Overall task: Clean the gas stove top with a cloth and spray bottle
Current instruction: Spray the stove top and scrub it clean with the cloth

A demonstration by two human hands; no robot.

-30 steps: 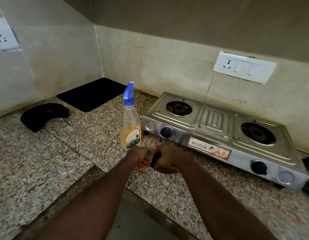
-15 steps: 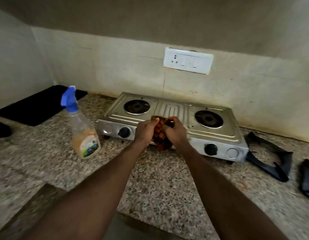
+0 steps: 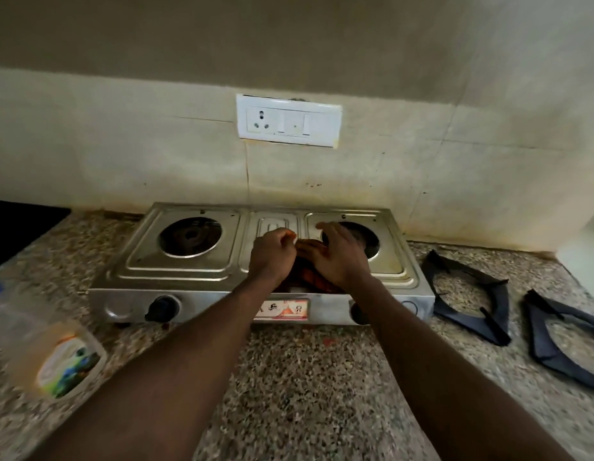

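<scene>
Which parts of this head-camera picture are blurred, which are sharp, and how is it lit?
Head view: the spray bottle at the left edge is smeared by blur. Head view: the wall socket and gas stove read sharper. Head view: the light is dim and even, with a soft sheen on the steel, and the cloth is in shadow.

Dim, warm, even light with no hard shadows. A soft sheen lies on the stainless-steel two-burner gas stove [image 3: 189, 274] left of the left hand [image 3: 272, 254]. Far left of that hand the clear plastic spray bottle [image 3: 56, 354] is blurred. The wide lens bends the frame's edges.
</scene>
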